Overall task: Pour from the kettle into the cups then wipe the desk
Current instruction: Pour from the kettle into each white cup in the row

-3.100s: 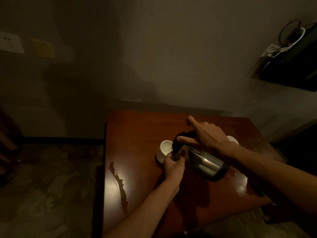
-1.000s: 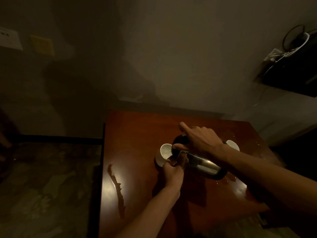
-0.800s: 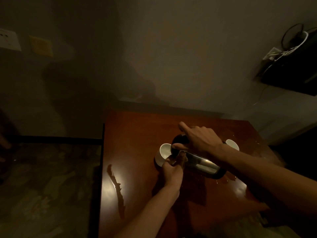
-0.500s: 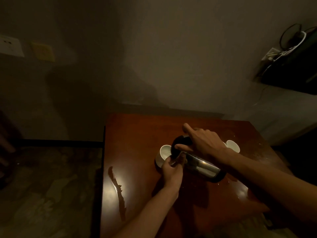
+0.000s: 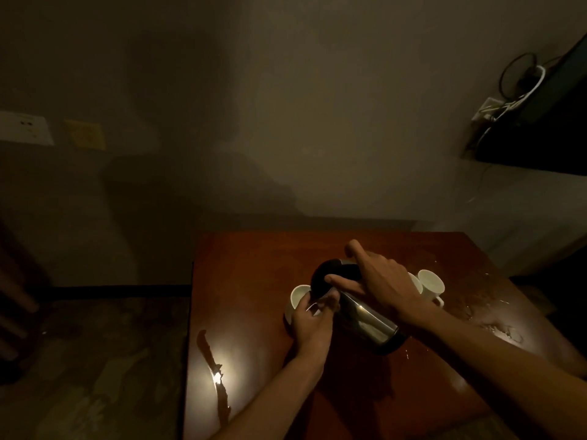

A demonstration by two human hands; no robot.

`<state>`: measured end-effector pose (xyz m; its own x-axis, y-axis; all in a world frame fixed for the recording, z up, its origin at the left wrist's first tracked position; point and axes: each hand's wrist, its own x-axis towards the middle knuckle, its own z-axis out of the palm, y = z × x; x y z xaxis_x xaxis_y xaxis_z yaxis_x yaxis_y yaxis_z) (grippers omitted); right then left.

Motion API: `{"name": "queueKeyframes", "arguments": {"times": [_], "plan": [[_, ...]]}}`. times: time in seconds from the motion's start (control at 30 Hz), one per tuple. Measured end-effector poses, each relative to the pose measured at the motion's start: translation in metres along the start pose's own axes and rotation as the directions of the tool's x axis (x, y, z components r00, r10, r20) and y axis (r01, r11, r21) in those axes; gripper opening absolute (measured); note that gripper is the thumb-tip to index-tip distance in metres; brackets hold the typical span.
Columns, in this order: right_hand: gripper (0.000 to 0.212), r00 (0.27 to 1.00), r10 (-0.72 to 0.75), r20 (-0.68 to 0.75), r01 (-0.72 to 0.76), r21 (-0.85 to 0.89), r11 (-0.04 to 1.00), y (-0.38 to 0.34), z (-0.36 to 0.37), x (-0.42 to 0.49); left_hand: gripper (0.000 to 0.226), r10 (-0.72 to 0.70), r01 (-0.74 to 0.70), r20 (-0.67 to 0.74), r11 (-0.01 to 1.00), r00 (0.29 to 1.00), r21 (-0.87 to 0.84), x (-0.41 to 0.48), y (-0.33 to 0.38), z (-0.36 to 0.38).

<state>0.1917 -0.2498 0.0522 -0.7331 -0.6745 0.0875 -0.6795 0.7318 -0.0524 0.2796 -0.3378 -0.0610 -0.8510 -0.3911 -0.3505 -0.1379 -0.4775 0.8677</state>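
Black-topped steel kettle [image 5: 365, 319], tilted toward frame left over white cup [image 5: 297, 298], right hand [image 5: 384, 284] gripping it from above, left hand [image 5: 313, 323] curled round cup.

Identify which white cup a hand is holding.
The cup left of the kettle: the left hand grips it; the other cups stand untouched beyond the right hand.
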Motion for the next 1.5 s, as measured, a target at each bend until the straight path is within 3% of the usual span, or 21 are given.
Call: {"name": "queueKeyframes", "arguments": {"times": [0.1, 0.23, 0.3, 0.6, 0.97, 1.23, 1.5], "plan": [[0.074, 0.999, 0.015, -0.037, -0.013, 0.054, 0.998, 0.007, -0.003, -0.004, 0.029, 0.044, -0.044, -0.001, 0.999, 0.999, 0.022, -0.002, 0.003, 0.005], [0.065, 0.993, 0.041, -0.113, -0.025, 0.133, 0.991, 0.023, -0.004, -0.013, 0.064, 0.127, -0.125, -0.039, 0.99, 0.991, 0.065, -0.006, 0.007, 0.018], [0.061, 0.985, 0.062, -0.163, -0.03, 0.193, 0.981, 0.03, -0.006, -0.02, 0.069, 0.147, -0.143, -0.048, 0.987, 0.988, 0.077, -0.009, 0.01, 0.026], [0.049, 0.881, 0.307, -0.359, -0.056, 0.565, 0.823, 0.087, -0.031, -0.059, 0.06, 0.352, -0.34, -0.004, 0.908, 0.936, 0.245, -0.018, 0.033, 0.095], [0.044, 0.769, 0.46, -0.444, -0.056, 0.67, 0.741, 0.165, -0.076, -0.103, 0.05, 0.48, -0.492, 0.123, 0.804, 0.869, 0.335, -0.027, 0.041, 0.194], [0.04, 0.653, 0.579, -0.488, -0.067, 0.725, 0.686, 0.217, -0.082, -0.129, 0.062, 0.493, -0.543, 0.229, 0.736, 0.839, 0.404, -0.019, 0.027, 0.253], [0.033, 0.594, 0.61, -0.525, -0.086, 0.713, 0.696, 0.278, -0.095, -0.117, 0.061, 0.496, -0.602, 0.354, 0.728, 0.793, 0.328, 0.02, 0.03, 0.32]]}}
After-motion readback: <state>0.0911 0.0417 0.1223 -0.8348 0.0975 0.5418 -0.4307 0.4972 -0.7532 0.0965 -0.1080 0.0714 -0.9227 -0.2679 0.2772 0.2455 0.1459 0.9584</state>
